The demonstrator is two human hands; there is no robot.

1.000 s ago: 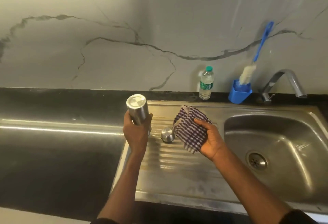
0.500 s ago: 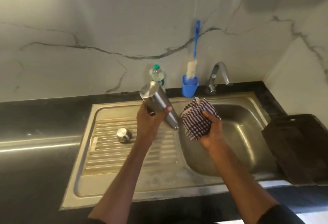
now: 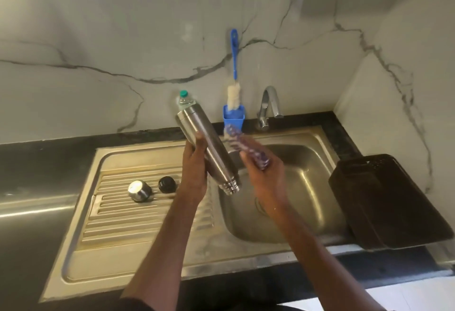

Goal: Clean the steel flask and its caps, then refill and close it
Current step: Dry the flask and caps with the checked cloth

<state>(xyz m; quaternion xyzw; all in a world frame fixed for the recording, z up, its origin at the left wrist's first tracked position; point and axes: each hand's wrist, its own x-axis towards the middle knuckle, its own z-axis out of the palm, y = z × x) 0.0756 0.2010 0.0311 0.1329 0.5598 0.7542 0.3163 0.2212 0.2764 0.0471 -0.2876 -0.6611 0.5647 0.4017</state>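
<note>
**Flask tipped mouth-down over the basin**

The flask (image 3: 209, 150) has swung further over since a moment ago, mouth now low above the sink (image 3: 320, 138). The left hand (image 3: 194, 172) grips its middle; the right hand (image 3: 266, 175) clutches the blurred cloth (image 3: 243, 146) against its side. Best to wipe in long strokes, turning it. Steel cap (image 3: 139, 190) and black cap (image 3: 167, 184) wait on the drainboard; the brush (image 3: 234, 84) stands behind.

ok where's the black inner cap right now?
In the head view the black cap sits on the ribbed drainboard left of the basin, just right of the steel cap and just left of the left hand holding the flask.
</note>
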